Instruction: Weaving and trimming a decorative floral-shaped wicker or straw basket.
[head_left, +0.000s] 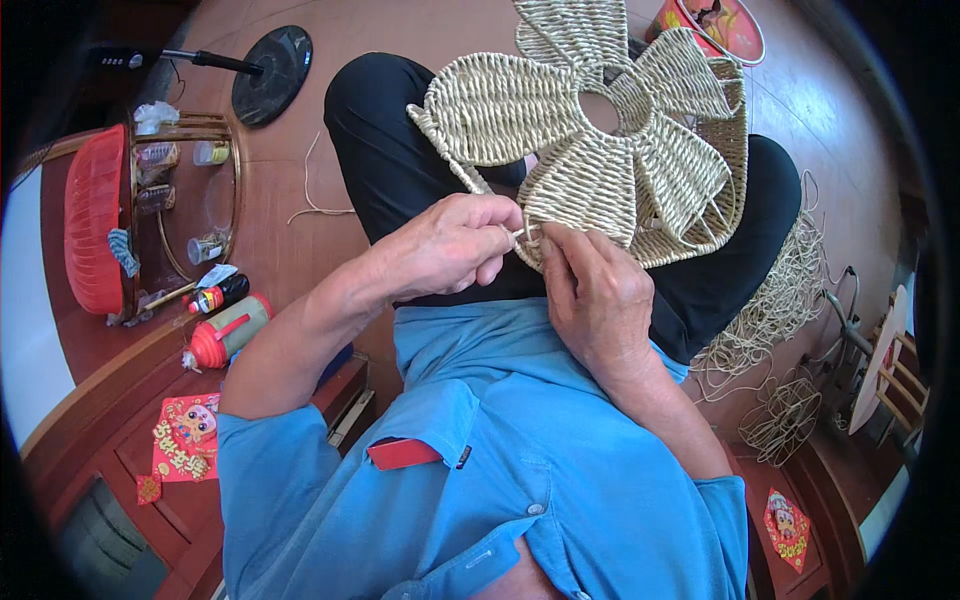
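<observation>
1. Your left hand (455, 245) pinches a straw strand (524, 236) at the woven petal-shaped piece (600, 140) on your lap.
2. Your right hand (595, 290) grips that piece's lower edge, fingers closed.

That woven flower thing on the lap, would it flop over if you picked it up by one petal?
Probably not much. The woven flower piece holds its petals flat over the lap, so it looks fairly stiff. Its open cord weave suggests it is light. Both hands, left hand and right hand, pinch its edge.
</observation>
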